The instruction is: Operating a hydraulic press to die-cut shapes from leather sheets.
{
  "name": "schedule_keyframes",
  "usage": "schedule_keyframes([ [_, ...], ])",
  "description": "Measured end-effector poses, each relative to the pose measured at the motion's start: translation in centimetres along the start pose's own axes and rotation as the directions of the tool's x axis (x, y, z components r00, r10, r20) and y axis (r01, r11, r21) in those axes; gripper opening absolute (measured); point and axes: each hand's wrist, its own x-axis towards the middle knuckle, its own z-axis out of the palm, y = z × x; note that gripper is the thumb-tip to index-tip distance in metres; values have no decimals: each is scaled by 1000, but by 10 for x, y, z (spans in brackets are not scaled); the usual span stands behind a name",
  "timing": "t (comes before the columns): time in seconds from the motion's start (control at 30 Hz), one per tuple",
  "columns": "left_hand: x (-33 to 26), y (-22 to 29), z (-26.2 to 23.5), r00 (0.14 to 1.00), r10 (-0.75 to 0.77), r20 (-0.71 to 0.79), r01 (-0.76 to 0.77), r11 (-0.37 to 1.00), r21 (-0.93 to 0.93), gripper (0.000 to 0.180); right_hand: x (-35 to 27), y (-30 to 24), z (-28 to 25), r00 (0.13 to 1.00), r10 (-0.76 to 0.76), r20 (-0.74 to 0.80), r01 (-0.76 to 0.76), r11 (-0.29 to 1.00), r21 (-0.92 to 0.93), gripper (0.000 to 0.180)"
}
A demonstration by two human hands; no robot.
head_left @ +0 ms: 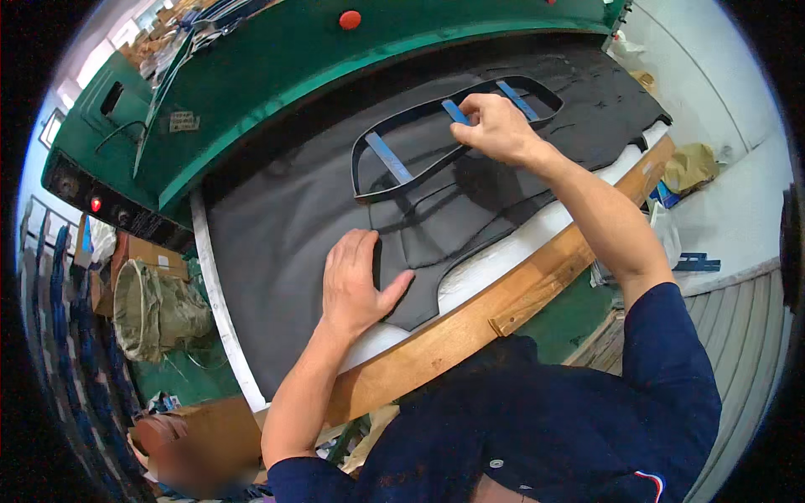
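My right hand is closed around the middle blue crossbar of a sole-shaped cutting die. The die is a dark metal band with several blue bars across it, and it rests on or just above a black sheet; I cannot tell which. My left hand lies on the sheet near its front edge, fingers stretched and thumb apart. Curved cut lines run through the sheet between the hands and the die. Its front edge is notched by a large curved cut-out, where a white board shows underneath.
A wooden rail runs along the front of the board. The green press beam, with a red button, spans the back. A lit red lamp sits at left, above a sack and a cardboard box.
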Motion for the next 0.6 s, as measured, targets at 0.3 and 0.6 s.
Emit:
schedule_keyframes([
  [0.3, 4, 0, 1, 999, -6, 31, 5, 1000, 30, 58, 19, 34, 64, 994, 38, 106, -32, 998, -60, 37],
  [0.6, 19, -13, 15, 927, -373, -48, 367, 925, -95, 53, 13, 73, 27, 956, -265, -122, 284, 941, 183, 36],
])
